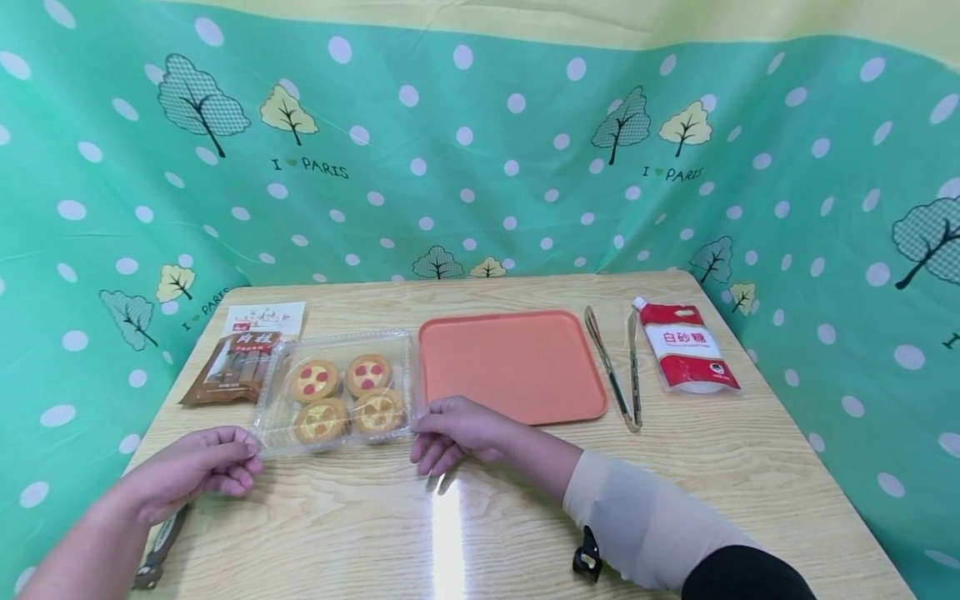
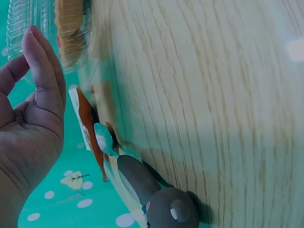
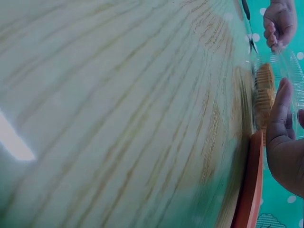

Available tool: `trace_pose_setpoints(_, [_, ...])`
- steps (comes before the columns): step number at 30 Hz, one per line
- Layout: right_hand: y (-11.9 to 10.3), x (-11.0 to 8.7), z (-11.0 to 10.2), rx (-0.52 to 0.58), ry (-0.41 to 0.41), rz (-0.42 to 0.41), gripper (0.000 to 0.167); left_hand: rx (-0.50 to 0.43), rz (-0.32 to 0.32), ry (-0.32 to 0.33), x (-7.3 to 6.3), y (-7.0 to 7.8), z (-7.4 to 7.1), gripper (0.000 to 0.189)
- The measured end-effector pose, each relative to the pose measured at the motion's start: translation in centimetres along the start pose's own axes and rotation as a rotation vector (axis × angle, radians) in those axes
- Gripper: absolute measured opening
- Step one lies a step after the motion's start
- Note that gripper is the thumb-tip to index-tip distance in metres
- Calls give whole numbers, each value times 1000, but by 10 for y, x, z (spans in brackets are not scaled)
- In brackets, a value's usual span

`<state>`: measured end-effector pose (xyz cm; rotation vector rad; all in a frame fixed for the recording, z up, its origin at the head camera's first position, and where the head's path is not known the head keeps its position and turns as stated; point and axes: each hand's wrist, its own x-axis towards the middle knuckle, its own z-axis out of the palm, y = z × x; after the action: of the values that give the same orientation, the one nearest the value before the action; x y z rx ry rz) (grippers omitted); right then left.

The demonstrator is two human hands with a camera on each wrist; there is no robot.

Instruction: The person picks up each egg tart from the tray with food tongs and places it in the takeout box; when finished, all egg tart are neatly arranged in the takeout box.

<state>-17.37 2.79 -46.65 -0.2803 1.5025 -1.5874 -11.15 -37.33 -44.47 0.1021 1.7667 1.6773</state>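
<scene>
A clear plastic clamshell box (image 1: 281,421) lies on the table, left of the tray, with several tarts (image 1: 321,419) inside; two have red pieces on top. My left hand (image 1: 198,471) pinches its near left corner between thumb and fingers. At the near right corner, my right hand (image 1: 461,433) pinches the rim. In the left wrist view the thumb (image 2: 40,71) is against the box edge, tarts (image 2: 70,38) just beyond. The right wrist view has the right thumb (image 3: 280,111) along the clear plastic, and the left hand (image 3: 280,23) at the far end.
An orange tray (image 1: 510,367) sits right of the box, then metal tongs (image 1: 618,375) and a red-and-white sugar bag (image 1: 686,346). Behind the box's left side lies a brown packet (image 1: 232,371). A spoon with a brown animal-shaped handle (image 2: 137,178) lies near my left forearm.
</scene>
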Motion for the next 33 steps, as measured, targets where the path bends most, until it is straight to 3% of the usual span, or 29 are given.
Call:
trace_pose_setpoints(15, [0, -1, 3, 35, 10, 0, 29, 41, 18, 20, 1, 3, 2, 18])
trace_pose_setpoints(33, [3, 0, 7, 105, 29, -8, 11, 70, -4, 29, 1, 4, 3, 18])
